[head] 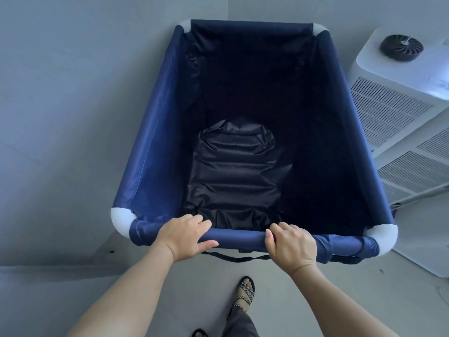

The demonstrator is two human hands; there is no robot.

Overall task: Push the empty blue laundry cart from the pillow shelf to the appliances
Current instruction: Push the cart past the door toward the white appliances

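The blue laundry cart (155, 142) stands on the pale floor (206, 288) and fills the middle of the view. Its long axis appears to run from 6 o'clock to 12 o'clock, straight away from the person. Its far end points at 12 o'clock and sits close to a grey wall (73, 93). The open top faces up, showing only a dark, creased lining at the bottom. White corner fittings (121, 215) join the fabric-sleeved rails at all four corners.

The near rail (240, 239) lies crosswise, from 9 o'clock to 3 o'clock, at the cart's 6 o'clock end. Both hands are on it, so the whole cart lies ahead of them, toward 12 o'clock. The left hand (184, 233) grips the rail left of its middle, fingers curled over the top and thumb along the near face. The right hand (291, 244) grips it right of the middle, fingers wrapped over the top. The two hands are apart, with bare rail between them. A dark strap (235, 258) hangs just under the rail.

At the cart's 2 to 3 o'clock side, just beside its right wall, stands a white appliance (388, 113) with slatted vents. A dark round finned disc (401, 47) sits on its top. At 6 o'clock, below the hands, a sandalled foot (246, 291) is on the floor.
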